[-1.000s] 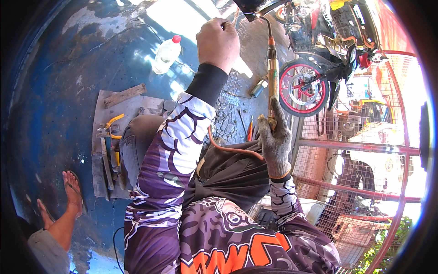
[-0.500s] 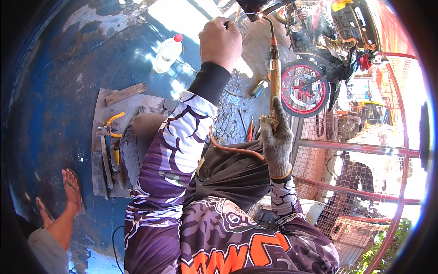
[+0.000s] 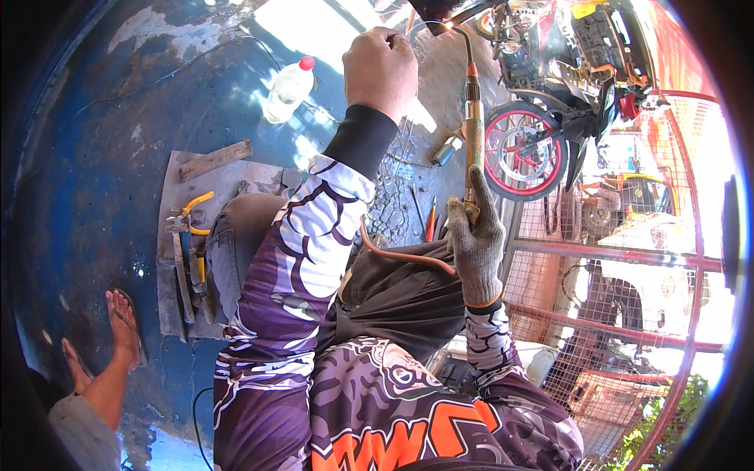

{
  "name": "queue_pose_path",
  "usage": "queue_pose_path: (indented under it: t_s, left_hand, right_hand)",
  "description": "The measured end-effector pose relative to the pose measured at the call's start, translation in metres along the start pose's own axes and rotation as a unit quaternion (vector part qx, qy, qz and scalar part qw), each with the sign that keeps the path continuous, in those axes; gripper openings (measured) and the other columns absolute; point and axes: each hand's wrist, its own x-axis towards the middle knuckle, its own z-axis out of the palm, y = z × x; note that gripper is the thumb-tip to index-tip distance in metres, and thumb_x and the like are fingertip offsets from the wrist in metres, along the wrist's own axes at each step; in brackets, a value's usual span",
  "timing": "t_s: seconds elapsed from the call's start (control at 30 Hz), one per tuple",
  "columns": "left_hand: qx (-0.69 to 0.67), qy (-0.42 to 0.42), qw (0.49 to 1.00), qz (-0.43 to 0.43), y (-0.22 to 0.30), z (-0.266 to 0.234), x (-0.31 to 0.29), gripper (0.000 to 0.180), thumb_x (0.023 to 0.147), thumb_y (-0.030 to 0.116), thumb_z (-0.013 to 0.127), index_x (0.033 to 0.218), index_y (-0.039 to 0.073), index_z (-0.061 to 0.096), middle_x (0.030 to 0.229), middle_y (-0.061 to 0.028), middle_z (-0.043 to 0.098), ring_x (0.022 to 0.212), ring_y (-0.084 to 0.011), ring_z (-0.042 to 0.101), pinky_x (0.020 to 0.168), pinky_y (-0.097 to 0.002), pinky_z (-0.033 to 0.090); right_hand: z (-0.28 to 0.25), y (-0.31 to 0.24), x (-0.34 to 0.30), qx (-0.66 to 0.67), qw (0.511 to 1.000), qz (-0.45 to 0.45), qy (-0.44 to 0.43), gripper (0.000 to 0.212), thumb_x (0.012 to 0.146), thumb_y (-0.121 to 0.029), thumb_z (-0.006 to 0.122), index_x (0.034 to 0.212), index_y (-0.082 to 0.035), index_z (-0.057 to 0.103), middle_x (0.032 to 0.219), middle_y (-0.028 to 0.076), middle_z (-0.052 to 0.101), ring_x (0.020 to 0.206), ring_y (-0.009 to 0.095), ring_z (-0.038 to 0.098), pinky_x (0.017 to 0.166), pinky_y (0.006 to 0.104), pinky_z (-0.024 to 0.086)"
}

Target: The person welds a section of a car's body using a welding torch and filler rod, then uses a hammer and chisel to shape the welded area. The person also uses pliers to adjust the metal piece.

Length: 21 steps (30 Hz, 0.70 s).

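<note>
My bare left hand [image 3: 381,74] is closed in a fist at the top centre. A thin filler rod [image 3: 421,24] curves out of it toward a dark metal piece [image 3: 440,8] at the upper edge. My right hand [image 3: 477,255], in a grey knit glove, grips the lower end of a brass gas torch [image 3: 473,118]. The torch stands nearly upright in the picture, its bent copper neck reaching up to the metal piece. A bright orange glow shows at the nozzle, close to the rod's end. An orange hose [image 3: 404,255] runs across my lap.
A motorcycle wheel [image 3: 521,151] with a red rim stands right of the torch, before a red mesh fence [image 3: 620,251]. On a board [image 3: 228,174] at left lie yellow-handled pliers [image 3: 196,206] and a wood strip [image 3: 216,161]. Beyond is a red-capped bottle [image 3: 290,92]. Someone's sandalled foot [image 3: 126,326] is lower left.
The orange glow at the torch nozzle looks slightly larger. Both hands hold almost the same position.
</note>
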Motion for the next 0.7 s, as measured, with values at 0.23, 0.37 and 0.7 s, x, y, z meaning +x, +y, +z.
queue_pose_path:
  t_s: [0.23, 0.37, 0.7]
  left_hand:
    - [0.018, 0.013, 0.999, 0.025, -0.0028, 0.0021, 0.0008, 0.031, 0.097, 0.021, 0.06, 0.099, -0.004, 0.077, 0.094, -0.0254, 0.076, 0.09, -0.0424, 0.074, 0.086, -0.0451, 0.058]
    - [0.008, 0.019, 1.0, 0.019, -0.0043, 0.003, 0.001, 0.034, 0.096, 0.024, 0.063, 0.101, -0.006, 0.078, 0.09, -0.0243, 0.076, 0.088, -0.0378, 0.075, 0.083, -0.0402, 0.057]
    - [0.007, 0.017, 1.0, 0.025, -0.0024, 0.0023, 0.001, 0.028, 0.097, 0.017, 0.059, 0.098, -0.004, 0.077, 0.091, -0.0264, 0.076, 0.088, -0.0433, 0.075, 0.086, -0.0468, 0.059]
  right_hand:
    - [0.0006, 0.0004, -0.0012, 0.016, 1.0, 0.023, 0.002, 0.061, 0.096, -0.004, 0.07, 0.155, -0.007, 0.054, 0.073, -0.003, 0.053, 0.068, 0.003, 0.047, 0.061, 0.0236, 0.046]
    - [0.0007, -0.0012, -0.0031, 0.03, 0.998, 0.052, -0.002, 0.061, 0.096, -0.004, 0.07, 0.155, -0.007, 0.054, 0.074, -0.003, 0.053, 0.068, 0.003, 0.047, 0.061, 0.0235, 0.046]
    - [0.0005, 0.0, -0.0026, 0.035, 0.999, 0.034, 0.0, 0.062, 0.096, -0.003, 0.069, 0.156, -0.007, 0.053, 0.076, -0.003, 0.054, 0.067, 0.003, 0.047, 0.061, 0.0237, 0.046]
